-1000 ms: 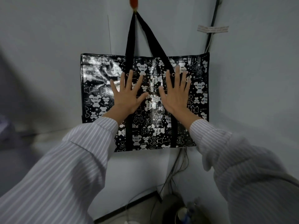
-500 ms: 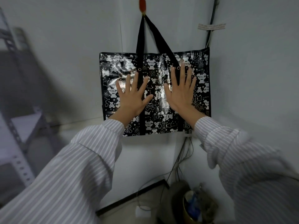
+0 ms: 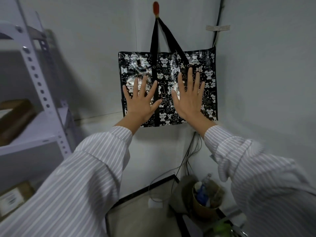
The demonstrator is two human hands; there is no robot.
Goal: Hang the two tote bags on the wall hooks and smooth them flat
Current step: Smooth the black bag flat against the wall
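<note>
A glossy black tote bag (image 3: 167, 71) printed with white bears hangs by its black straps from a red wall hook (image 3: 156, 7) in the room's corner. My left hand (image 3: 141, 101) lies flat on the bag's lower left part, fingers spread and straight. My right hand (image 3: 189, 98) lies flat on the lower right part, fingers spread upward. Both palms press the bag against the wall. Only this one tote bag is in view.
A white metal shelf rack (image 3: 39, 79) with brown boxes stands at the left. Black cables (image 3: 189, 154) run down the corner below the bag. On the floor at the lower right stands a round bin (image 3: 206, 197) holding bottles.
Both hands have slid down the bag's front, staying flat. The view has swung left and pulled back, bringing the shelf rack and the floor bin into sight.
</note>
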